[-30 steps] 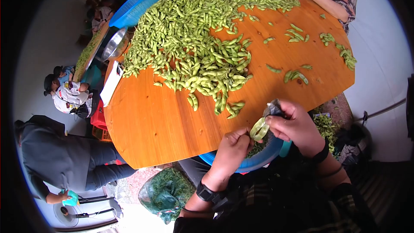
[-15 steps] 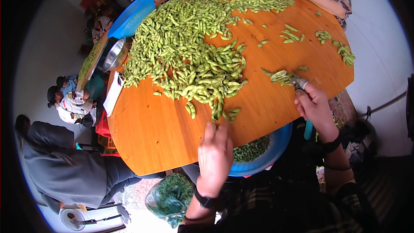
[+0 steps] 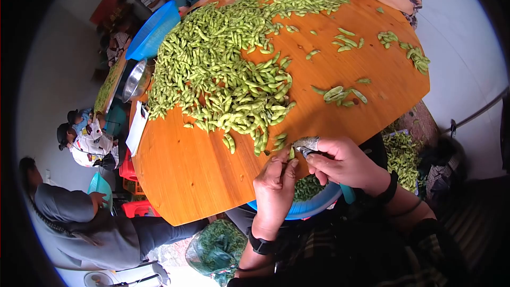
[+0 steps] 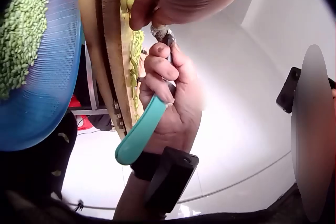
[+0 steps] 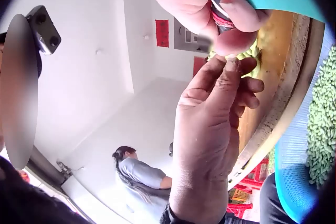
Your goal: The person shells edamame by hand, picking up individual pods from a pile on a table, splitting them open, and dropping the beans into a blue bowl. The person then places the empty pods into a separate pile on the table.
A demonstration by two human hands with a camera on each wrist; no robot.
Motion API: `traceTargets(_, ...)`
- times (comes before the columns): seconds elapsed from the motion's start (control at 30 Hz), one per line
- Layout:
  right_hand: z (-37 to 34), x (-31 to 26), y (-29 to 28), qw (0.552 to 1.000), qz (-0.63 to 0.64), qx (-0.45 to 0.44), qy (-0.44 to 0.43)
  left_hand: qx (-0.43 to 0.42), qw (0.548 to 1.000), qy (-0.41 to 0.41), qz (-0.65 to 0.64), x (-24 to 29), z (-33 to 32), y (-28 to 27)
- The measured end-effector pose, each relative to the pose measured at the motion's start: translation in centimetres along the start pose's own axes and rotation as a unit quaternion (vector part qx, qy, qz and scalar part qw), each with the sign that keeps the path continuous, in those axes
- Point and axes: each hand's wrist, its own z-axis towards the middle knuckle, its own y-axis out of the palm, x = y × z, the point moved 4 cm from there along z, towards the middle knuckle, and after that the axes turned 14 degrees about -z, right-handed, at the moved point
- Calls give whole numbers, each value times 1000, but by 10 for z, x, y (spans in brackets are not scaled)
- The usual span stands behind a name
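A person's two bare hands meet just over the near edge of an orange-brown wooden surface (image 3: 196, 180) with cut-off corners. The left hand (image 3: 275, 183) pinches a small, flat green bean pod (image 3: 291, 152) between thumb and fingers; its upper end shows in front of the right hand's fingertips. The right hand (image 3: 348, 165) has its fingers curled round a tool with a curved teal handle (image 4: 142, 129), which hangs down below the palm. The tool's working end is too hidden to make out.

Just beyond the left hand, a few loose pods (image 3: 279, 141) lie at the tip of a broad heap of green pods (image 3: 212, 69) that spreads toward the far side. To the right of the heap, well apart from it, lies a small group of pods (image 3: 340, 94), with other scattered ones farther back.

Below the hands, partly under the edge, sits a round blue plastic basket (image 3: 313, 210) holding shelled green beans (image 4: 21, 29). Along the left edge are a white sheet (image 3: 136, 130), a shiny metal bowl (image 3: 137, 81) and a tilted blue plastic tub (image 3: 154, 32). At lower left, a person in dark grey (image 3: 85, 218) wears a long braid.
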Motion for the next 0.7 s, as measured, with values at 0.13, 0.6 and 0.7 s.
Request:
traceTargets(0.13, -4, -2, 3, 999, -43, -23, 9, 17, 997, -23, -66, -9, -6, 5)
traceTargets(0.6, -10, 18, 18, 1000, 24, 5, -4, 56, 998, 25, -18, -5, -23, 16)
traceTargets(0.7, -10, 27, 20, 998, 57, -9, 16, 53, 997, -3, -52, -4, -25, 17)
